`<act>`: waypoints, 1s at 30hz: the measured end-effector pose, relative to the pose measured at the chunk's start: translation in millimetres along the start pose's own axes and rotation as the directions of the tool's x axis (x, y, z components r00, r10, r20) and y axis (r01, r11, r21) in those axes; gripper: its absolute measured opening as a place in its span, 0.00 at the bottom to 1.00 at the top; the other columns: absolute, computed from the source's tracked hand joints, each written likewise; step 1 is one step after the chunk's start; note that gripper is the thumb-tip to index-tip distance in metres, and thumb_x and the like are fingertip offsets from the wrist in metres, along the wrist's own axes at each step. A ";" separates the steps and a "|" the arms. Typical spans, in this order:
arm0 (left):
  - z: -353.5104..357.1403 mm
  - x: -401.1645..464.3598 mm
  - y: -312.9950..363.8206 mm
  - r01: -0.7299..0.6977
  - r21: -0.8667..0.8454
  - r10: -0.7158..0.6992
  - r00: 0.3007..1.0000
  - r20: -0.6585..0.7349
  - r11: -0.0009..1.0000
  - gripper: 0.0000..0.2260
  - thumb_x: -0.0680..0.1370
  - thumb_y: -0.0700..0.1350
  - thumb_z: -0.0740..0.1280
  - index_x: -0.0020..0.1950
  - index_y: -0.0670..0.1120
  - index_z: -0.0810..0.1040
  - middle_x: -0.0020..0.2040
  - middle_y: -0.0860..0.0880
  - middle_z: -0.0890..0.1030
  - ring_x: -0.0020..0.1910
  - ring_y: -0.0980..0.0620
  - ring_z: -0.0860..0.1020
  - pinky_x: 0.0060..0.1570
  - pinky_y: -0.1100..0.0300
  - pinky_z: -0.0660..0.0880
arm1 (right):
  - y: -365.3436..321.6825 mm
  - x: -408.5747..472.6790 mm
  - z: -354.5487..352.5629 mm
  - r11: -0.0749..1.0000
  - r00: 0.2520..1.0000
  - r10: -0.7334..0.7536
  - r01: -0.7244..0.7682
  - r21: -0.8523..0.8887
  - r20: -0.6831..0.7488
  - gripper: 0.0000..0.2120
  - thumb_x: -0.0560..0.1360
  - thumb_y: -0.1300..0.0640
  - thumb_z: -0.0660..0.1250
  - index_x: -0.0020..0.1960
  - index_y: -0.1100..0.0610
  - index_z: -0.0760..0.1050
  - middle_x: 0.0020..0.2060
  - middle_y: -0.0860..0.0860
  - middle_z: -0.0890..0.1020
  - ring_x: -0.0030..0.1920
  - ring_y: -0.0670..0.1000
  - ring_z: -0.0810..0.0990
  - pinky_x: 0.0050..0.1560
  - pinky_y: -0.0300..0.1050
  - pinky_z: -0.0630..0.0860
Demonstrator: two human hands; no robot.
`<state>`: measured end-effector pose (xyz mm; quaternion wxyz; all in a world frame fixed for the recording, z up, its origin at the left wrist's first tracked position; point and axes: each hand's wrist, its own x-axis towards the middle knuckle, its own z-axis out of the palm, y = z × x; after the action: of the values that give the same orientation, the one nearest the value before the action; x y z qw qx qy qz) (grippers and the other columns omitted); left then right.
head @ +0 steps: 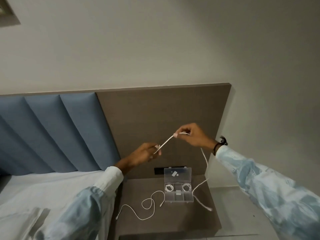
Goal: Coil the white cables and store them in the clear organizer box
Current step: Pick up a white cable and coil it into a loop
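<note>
We see the left hand [144, 153] and right hand [191, 135] pinching a white cable [167, 141] taut. Its tail hangs beside the open organizer box [178, 198].

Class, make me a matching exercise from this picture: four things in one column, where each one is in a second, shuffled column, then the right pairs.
Things:
1. Cable in the hands
2. Loose cable
3. Coiled cables
4. Box lid

Places:
A. Standing open against the panel behind the box
B. Stretched between the left hand and right hand
C. In the back compartments of the clear box
D. Lying uncoiled on the bedside table, left of the box

Pairs: 1-B, 2-D, 3-C, 4-A
</note>
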<state>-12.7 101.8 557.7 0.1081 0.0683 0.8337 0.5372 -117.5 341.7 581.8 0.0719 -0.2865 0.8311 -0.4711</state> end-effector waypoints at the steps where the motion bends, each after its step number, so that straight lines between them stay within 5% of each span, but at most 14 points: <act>1: 5.7 -3.5 5.7 0.077 -0.197 -0.065 0.996 0.066 0.977 0.18 0.86 0.47 0.53 0.41 0.47 0.77 0.28 0.55 0.67 0.26 0.57 0.63 0.29 0.63 0.61 | 1.6 0.8 -0.7 1.000 1.000 -0.004 0.005 0.020 -0.028 0.15 0.67 0.37 0.74 0.44 0.48 0.86 0.41 0.44 0.87 0.44 0.44 0.85 0.49 0.44 0.81; 5: 9.4 -3.5 40.7 0.042 -0.731 0.158 0.966 0.202 0.681 0.14 0.84 0.48 0.56 0.40 0.48 0.73 0.29 0.53 0.64 0.27 0.55 0.57 0.27 0.62 0.57 | 9.3 -5.0 28.2 0.993 0.994 -0.004 0.017 0.117 -0.110 0.23 0.69 0.29 0.69 0.42 0.48 0.86 0.28 0.44 0.78 0.28 0.42 0.71 0.33 0.37 0.69; 7: 5.4 4.2 56.4 -0.041 -0.889 0.218 0.974 0.067 0.456 0.13 0.85 0.47 0.55 0.42 0.48 0.72 0.29 0.54 0.65 0.26 0.56 0.59 0.27 0.62 0.59 | 11.4 -11.9 48.8 0.990 0.999 0.017 -0.011 0.144 -0.045 0.20 0.76 0.34 0.65 0.46 0.46 0.87 0.27 0.50 0.72 0.28 0.50 0.65 0.33 0.44 0.64; 9: 2.9 16.1 61.0 -0.198 -0.896 0.112 0.980 -0.167 0.396 0.14 0.86 0.47 0.53 0.44 0.47 0.72 0.30 0.53 0.68 0.26 0.56 0.65 0.29 0.62 0.64 | 6.4 -20.3 64.2 0.990 0.995 0.030 -0.043 0.138 0.096 0.19 0.78 0.35 0.61 0.49 0.44 0.86 0.30 0.54 0.69 0.29 0.52 0.64 0.32 0.45 0.64; 11: 5.1 26.3 52.4 -0.375 -0.660 0.018 0.877 -0.480 0.650 0.15 0.87 0.45 0.53 0.46 0.43 0.73 0.33 0.49 0.73 0.29 0.53 0.73 0.34 0.58 0.73 | 0.2 -27.3 73.6 0.996 0.972 0.024 -0.043 0.077 0.234 0.16 0.79 0.35 0.60 0.52 0.40 0.84 0.30 0.52 0.69 0.28 0.47 0.67 0.30 0.38 0.67; 13: 1.0 30.8 32.8 -0.359 -0.106 0.199 0.714 -0.671 0.927 0.14 0.87 0.46 0.53 0.49 0.41 0.73 0.37 0.46 0.79 0.35 0.49 0.78 0.39 0.57 0.78 | -5.1 -30.6 75.9 1.000 0.948 -0.007 0.011 -0.009 0.319 0.11 0.82 0.44 0.61 0.53 0.41 0.82 0.32 0.51 0.74 0.31 0.45 0.72 0.35 0.38 0.72; 15: -8.3 27.1 14.4 -0.200 0.381 0.384 0.772 -0.507 0.903 0.12 0.86 0.48 0.53 0.48 0.46 0.71 0.40 0.48 0.80 0.36 0.51 0.78 0.38 0.56 0.76 | -7.2 -30.0 67.2 0.996 0.953 -0.018 0.042 -0.073 0.302 0.10 0.83 0.53 0.62 0.54 0.47 0.83 0.43 0.49 0.83 0.44 0.46 0.81 0.49 0.43 0.78; 18: -15.1 16.4 -5.3 -0.097 0.625 0.210 0.971 -0.110 0.775 0.10 0.85 0.48 0.56 0.47 0.50 0.73 0.39 0.53 0.78 0.34 0.56 0.75 0.39 0.56 0.71 | -2.8 -18.3 38.8 0.996 0.987 -0.013 0.027 -0.085 0.159 0.07 0.81 0.58 0.66 0.53 0.57 0.84 0.47 0.48 0.85 0.48 0.46 0.82 0.52 0.43 0.76; 20: -3.3 9.1 -10.6 -0.038 0.411 0.032 0.999 0.022 0.911 0.14 0.85 0.47 0.58 0.44 0.47 0.77 0.31 0.56 0.75 0.29 0.58 0.72 0.36 0.57 0.70 | 0.6 -7.7 19.9 0.999 0.997 0.038 -0.036 -0.031 0.066 0.06 0.79 0.56 0.70 0.51 0.56 0.85 0.46 0.47 0.85 0.48 0.45 0.81 0.54 0.44 0.76; 22: 9.5 2.1 -6.1 0.115 -0.125 -0.093 0.981 0.172 0.985 0.17 0.85 0.48 0.56 0.40 0.47 0.75 0.27 0.56 0.67 0.24 0.58 0.64 0.28 0.60 0.63 | 4.6 0.5 12.2 0.997 0.997 0.075 -0.075 0.010 -0.003 0.05 0.78 0.54 0.72 0.48 0.55 0.85 0.44 0.48 0.86 0.47 0.47 0.81 0.54 0.46 0.77; 24: 11.1 0.0 8.3 0.222 -0.640 0.022 0.936 0.350 0.736 0.16 0.85 0.50 0.54 0.40 0.47 0.72 0.29 0.53 0.60 0.24 0.56 0.57 0.25 0.63 0.59 | 5.2 3.7 21.4 0.995 0.996 0.084 -0.083 0.053 -0.004 0.07 0.78 0.54 0.72 0.48 0.57 0.84 0.41 0.50 0.85 0.41 0.47 0.79 0.47 0.46 0.75; 27: 3.7 11.7 32.5 0.052 -0.946 0.179 0.977 0.115 0.321 0.13 0.85 0.47 0.53 0.41 0.48 0.67 0.29 0.54 0.58 0.24 0.56 0.55 0.26 0.62 0.55 | 4.1 -1.9 50.4 0.982 0.995 0.096 -0.099 0.158 0.025 0.12 0.82 0.52 0.66 0.44 0.56 0.80 0.34 0.51 0.79 0.35 0.48 0.73 0.40 0.46 0.70; 30: -0.2 30.8 36.2 -0.222 -0.913 -0.072 0.963 -0.261 0.342 0.16 0.87 0.48 0.50 0.42 0.48 0.68 0.27 0.54 0.62 0.23 0.56 0.60 0.27 0.62 0.60 | 5.3 -11.7 72.0 0.993 0.995 0.068 -0.076 0.093 0.079 0.13 0.84 0.50 0.59 0.45 0.47 0.78 0.40 0.59 0.82 0.38 0.51 0.74 0.44 0.50 0.72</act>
<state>-42.7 123.7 587.4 -0.0057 -0.0370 0.3780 0.9251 -81.9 296.7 536.3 0.1340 -0.2702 0.8140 -0.4964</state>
